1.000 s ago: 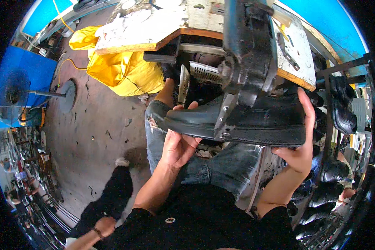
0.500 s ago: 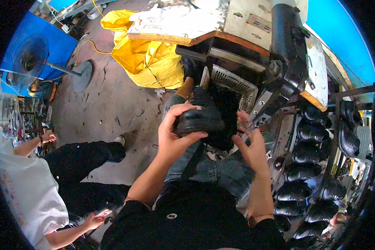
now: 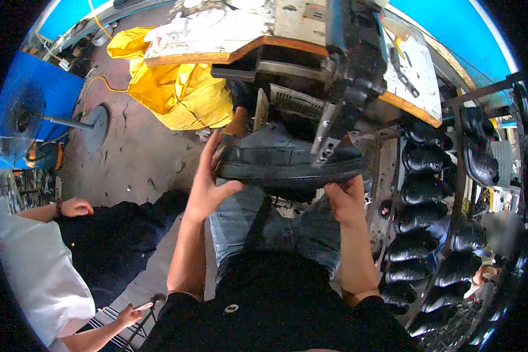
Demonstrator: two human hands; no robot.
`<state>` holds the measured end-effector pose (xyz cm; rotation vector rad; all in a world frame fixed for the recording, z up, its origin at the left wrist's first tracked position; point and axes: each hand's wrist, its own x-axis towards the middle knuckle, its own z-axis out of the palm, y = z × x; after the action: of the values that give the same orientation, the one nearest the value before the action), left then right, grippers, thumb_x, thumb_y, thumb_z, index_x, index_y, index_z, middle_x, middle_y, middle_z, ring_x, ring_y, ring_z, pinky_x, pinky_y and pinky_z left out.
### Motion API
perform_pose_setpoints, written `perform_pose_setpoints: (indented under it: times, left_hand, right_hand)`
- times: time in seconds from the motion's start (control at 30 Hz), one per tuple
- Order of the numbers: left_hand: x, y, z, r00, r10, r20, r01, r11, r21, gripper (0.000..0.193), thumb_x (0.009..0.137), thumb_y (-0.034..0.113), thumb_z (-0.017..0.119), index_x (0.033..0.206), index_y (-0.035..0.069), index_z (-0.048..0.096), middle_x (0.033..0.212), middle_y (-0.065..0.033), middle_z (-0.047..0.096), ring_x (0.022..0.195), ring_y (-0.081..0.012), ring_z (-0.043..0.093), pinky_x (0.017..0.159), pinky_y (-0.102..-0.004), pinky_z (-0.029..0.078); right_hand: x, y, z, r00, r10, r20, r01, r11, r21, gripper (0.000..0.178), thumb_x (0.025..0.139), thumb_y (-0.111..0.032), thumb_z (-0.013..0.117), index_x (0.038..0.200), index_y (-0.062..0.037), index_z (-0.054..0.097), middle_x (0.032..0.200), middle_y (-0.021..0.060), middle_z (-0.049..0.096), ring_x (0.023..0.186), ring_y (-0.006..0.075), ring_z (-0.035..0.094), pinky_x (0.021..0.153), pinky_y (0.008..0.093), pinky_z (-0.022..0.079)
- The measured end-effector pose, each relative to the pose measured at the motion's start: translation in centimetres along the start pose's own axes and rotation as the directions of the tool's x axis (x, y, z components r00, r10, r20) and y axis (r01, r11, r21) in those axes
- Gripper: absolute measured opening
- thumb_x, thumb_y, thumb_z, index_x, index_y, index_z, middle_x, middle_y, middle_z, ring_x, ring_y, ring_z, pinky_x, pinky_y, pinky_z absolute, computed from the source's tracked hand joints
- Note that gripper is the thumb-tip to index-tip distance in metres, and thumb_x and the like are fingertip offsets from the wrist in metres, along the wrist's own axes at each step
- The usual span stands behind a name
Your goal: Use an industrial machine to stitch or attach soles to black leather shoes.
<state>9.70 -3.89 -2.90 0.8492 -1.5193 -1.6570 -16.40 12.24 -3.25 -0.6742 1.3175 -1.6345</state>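
Observation:
A black shoe (image 3: 270, 170) lies sideways across the space above my lap, held between both hands. My left hand (image 3: 208, 185) cups its left end, fingers behind and thumb along the near side. At the right end my right hand (image 3: 347, 196) grips it, thumb in front and the other fingers partly hidden. The arm of a black machine (image 3: 355, 70) comes down from the far side. Its metal tip (image 3: 325, 149) overlaps the shoe's upper edge in view; whether they touch I cannot tell.
A white worktable (image 3: 211, 35) with a wooden edge stands ahead, a yellow sack (image 3: 182, 97) and a crate (image 3: 296, 101) by it. Racks of black shoes (image 3: 419, 190) are at the right. Left are a fan (image 3: 26, 120) and a person in a white shirt (image 3: 38, 267).
The shoe has turned from pointing away to lying crosswise. My right hand, empty before, has closed on its right end. The view has shifted, with the worktable now farther left.

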Motion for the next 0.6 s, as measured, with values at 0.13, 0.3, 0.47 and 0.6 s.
perform_pose_setpoints:
  times: [0.13,0.3,0.47,0.6]
  left_hand:
    - [-0.1,1.3,0.1,0.997,0.064,-0.031,-0.063,0.998,0.020,0.111,0.067,0.019,0.092,0.157,0.001,0.029,0.161,-0.0160,0.034,0.148,-0.0274,0.034,0.121,-0.0398,0.026]
    - [-0.1,2.8,0.9,0.990,0.130,-0.056,-0.124,0.988,0.087,0.103,0.064,0.013,0.092,0.152,0.000,0.040,0.161,-0.0162,0.035,0.148,-0.0280,0.034,0.122,-0.0397,0.026]
    - [1.1,5.0,3.6,0.980,0.184,-0.071,-0.181,0.982,0.058,0.103,0.062,0.019,0.094,0.149,-0.001,0.043,0.160,-0.0184,0.036,0.148,-0.0291,0.035,0.121,-0.0414,0.027]
    - [2.6,6.5,5.5,0.979,0.200,-0.041,-0.198,0.979,0.057,0.105,0.063,0.032,0.095,0.148,-0.003,0.044,0.159,-0.0195,0.037,0.146,-0.0288,0.037,0.119,-0.0413,0.030]
  right_hand:
    - [-0.2,1.9,-1.1,0.997,0.050,-0.063,-0.029,0.956,0.293,0.061,0.083,0.000,0.077,0.138,-0.0068,0.051,0.126,0.0068,0.064,0.114,0.0209,0.062,0.099,0.0364,0.050]
    - [-0.2,1.2,-1.5,0.993,0.035,-0.114,0.001,0.954,0.299,0.065,0.082,-0.009,0.082,0.139,-0.0075,0.052,0.135,0.0080,0.061,0.122,0.0238,0.060,0.104,0.0409,0.048]
    - [0.3,-2.3,-2.8,0.970,-0.173,-0.168,0.187,0.980,0.074,0.104,0.066,-0.011,0.092,0.153,-0.0109,0.035,0.140,0.0067,0.055,0.125,0.0258,0.057,0.109,0.0435,0.046]
    - [-0.3,-6.2,-2.3,0.941,-0.202,-0.273,0.215,0.976,0.018,0.118,0.060,-0.020,0.097,0.155,-0.0108,0.028,0.141,0.0063,0.051,0.126,0.0252,0.056,0.107,0.0427,0.048]
